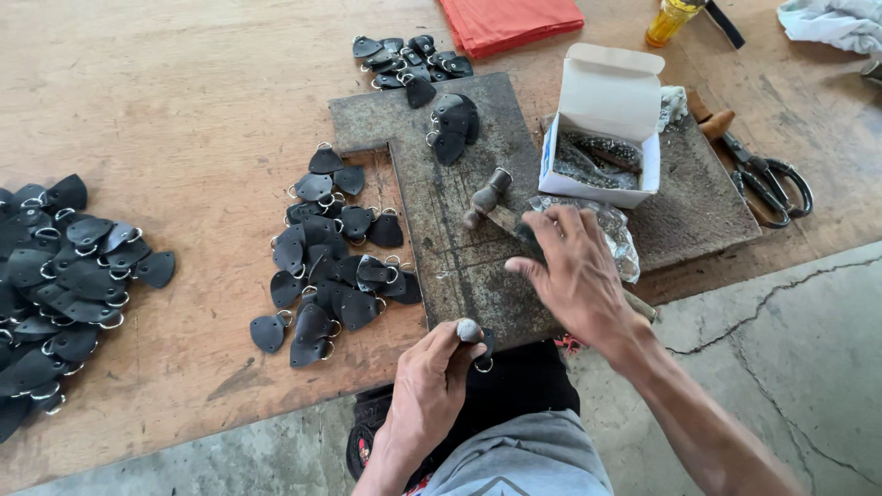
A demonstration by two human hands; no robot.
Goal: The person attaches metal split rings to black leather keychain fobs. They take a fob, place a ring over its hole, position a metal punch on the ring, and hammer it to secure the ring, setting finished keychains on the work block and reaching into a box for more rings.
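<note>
A black leather tab (484, 347) with a metal ring is pinched between the thumb and fingers of the left hand (432, 381) at the lower middle of the frame, at the near edge of a dark metal slab (441, 230). A small rounded pale piece (469, 330) is seen at the fingertips, just above the tab. The right hand (574, 271) is held right of centre over the slab, palm down, fingers spread and loosely curled; the handle of a hammer (487, 200) runs beneath it, but whether the handle is gripped cannot be told. The hammer's head lies on the slab, just up and left of that hand.

Right of the hammer, a white carton (606, 119) with its flap raised stands on the slab, with dark small parts inside. A clear bag (614, 234) is lying in front of it, partly covered by the right hand.

A heap of tabs (331, 266) is spread on the wooden board (184, 110) left of the slab, and a larger heap (64, 285) lies at the left edge of the frame. A few more (452, 124) rest on the upper part of the slab, and another cluster (409, 60) sits just above it. An orange cloth (510, 20) is seen at the top middle, a yellow bottle (671, 20) to its right, and scissors (767, 179) at the right.
</note>
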